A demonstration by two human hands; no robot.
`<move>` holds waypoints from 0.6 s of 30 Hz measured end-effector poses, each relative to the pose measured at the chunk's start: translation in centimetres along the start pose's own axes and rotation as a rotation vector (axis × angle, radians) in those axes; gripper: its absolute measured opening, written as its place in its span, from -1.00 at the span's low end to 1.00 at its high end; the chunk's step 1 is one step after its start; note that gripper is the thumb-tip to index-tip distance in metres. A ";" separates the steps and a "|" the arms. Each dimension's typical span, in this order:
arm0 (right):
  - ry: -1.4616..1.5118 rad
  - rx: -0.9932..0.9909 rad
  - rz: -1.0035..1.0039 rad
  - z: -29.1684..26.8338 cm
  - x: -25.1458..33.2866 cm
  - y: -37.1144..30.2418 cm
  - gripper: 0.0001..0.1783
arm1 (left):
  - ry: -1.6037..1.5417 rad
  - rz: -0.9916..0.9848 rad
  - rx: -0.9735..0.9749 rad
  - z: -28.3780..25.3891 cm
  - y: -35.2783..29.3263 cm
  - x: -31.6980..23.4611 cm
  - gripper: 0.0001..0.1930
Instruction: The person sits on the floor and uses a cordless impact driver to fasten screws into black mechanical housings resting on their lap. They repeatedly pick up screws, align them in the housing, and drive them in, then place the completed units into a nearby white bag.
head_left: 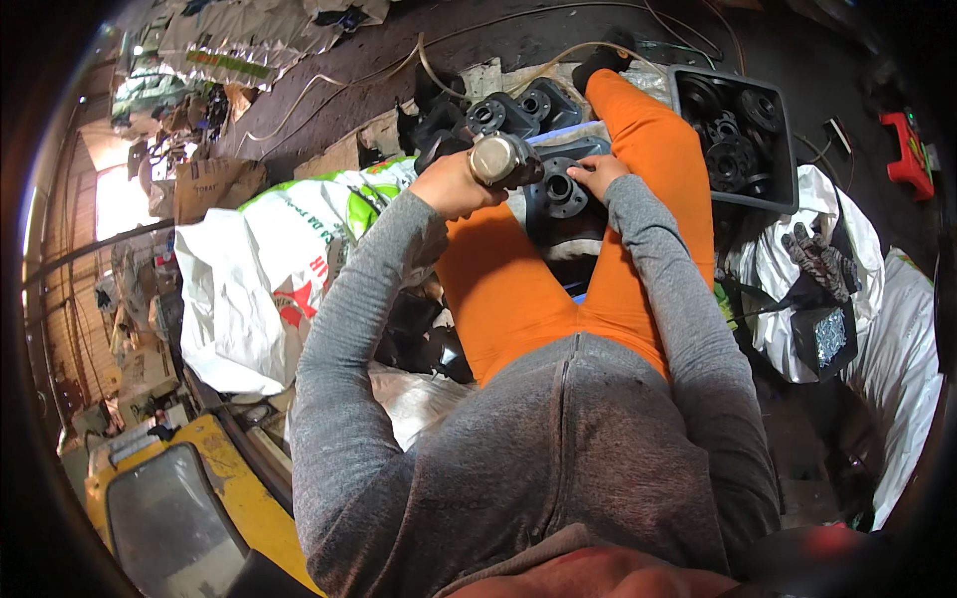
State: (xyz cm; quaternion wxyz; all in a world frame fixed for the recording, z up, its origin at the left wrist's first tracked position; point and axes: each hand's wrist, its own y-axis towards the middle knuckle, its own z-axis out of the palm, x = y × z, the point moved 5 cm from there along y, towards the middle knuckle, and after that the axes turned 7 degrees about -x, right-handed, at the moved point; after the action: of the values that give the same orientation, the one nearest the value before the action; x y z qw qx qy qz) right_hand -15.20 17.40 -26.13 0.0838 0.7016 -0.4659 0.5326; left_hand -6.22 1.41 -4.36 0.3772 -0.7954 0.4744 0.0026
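Note:
My left hand (451,186) is wrapped round a power wrench (495,159) with a round, dull metal-coloured rear. The tool's front end reaches over the left edge of a dark round metal flange (560,190), which has a central hole and bolt holes around it. This flange lies between my knees. My right hand (601,174) is at the flange's upper right, thumb and fingers closed together. Whatever these fingertips hold, if anything, is too small to make out.
More dark flanged housings (510,112) lie beyond my left knee. A black crate (793,164) of similar metal parts stands at the right. A thin hose (329,82) crosses the floor. White sacks (239,289) lie at both sides, with a bag of small bolts (829,334) and a red tool (905,157).

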 end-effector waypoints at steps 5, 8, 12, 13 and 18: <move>-0.086 0.034 -0.001 3.4 0.8 1.1 -0.44 | 0.004 -0.104 0.027 -0.6 -0.8 2.4 -0.58; -0.063 0.158 0.022 3.8 3.6 -0.1 -0.47 | -0.090 -0.118 -0.034 -0.7 -2.2 4.3 -0.57; 0.156 0.011 0.102 5.2 1.2 -0.5 -0.52 | -0.168 -0.037 -0.091 -0.2 -1.8 5.4 -0.58; 0.147 -0.042 0.079 4.9 1.9 -1.3 -0.53 | -0.165 -0.050 -0.080 0.2 -1.7 6.5 -0.57; 0.228 -0.050 0.133 4.5 2.0 -2.2 -0.57 | -0.124 0.135 -0.155 0.7 -1.3 7.2 -0.47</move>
State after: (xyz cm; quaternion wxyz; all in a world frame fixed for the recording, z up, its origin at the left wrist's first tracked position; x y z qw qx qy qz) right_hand -10.57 14.71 -25.58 0.1182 0.6017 -0.5120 0.6015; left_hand -1.02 -3.21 -6.71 0.3421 -0.7868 0.5009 0.1140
